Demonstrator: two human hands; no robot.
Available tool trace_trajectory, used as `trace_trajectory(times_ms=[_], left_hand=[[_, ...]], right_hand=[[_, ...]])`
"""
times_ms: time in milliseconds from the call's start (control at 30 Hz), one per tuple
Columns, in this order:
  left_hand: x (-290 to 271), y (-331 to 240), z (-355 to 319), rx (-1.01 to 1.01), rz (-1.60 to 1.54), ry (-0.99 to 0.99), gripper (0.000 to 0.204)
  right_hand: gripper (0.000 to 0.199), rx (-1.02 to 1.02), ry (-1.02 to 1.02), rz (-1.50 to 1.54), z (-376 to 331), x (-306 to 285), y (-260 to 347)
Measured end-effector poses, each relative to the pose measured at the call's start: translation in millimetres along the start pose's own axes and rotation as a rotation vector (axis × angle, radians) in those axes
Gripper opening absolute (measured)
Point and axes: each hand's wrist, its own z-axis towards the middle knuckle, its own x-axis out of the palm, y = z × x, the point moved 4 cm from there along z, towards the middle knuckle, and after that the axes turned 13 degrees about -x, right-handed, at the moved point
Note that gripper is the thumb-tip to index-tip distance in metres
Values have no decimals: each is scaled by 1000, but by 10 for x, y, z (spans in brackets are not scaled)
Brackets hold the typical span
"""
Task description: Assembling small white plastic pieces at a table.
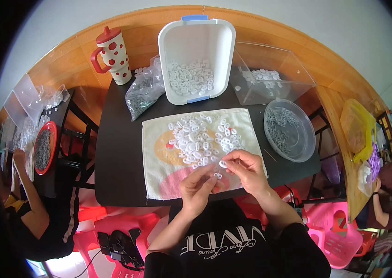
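Note:
My left hand (197, 191) is closed in a pinch over the near edge of a printed towel (156, 157). At its fingertips is a small white plastic piece (218, 176), whose exact shape is too small to make out. Just to the right and higher, my right hand (247, 172) pinches a white oval piece (223, 164) with holes between thumb and forefinger. Beyond both hands lies a large heap of white plastic pieces (193, 139) on the towel. A smaller heap of white oval pieces (228, 136) sits beside it on the right.
A white bin (162, 60) with white pieces leans at the back. Near it are a dotted tumbler (116, 55), a bag of metal bits (142, 95) and a clear box (279, 90). A round tub (309, 139) holds small metal parts. Other people work at both sides.

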Motion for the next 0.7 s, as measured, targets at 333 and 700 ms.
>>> trace_trajectory(times_ms=[333,700], left_hand=[[-42,60,-9,-11,-43,42,33],[-61,61,10,17,6,23,30]], right_hand=[[16,-410,237,-897,-66,-328,264],[19,-431,425,-1109,-117,-445,280]])
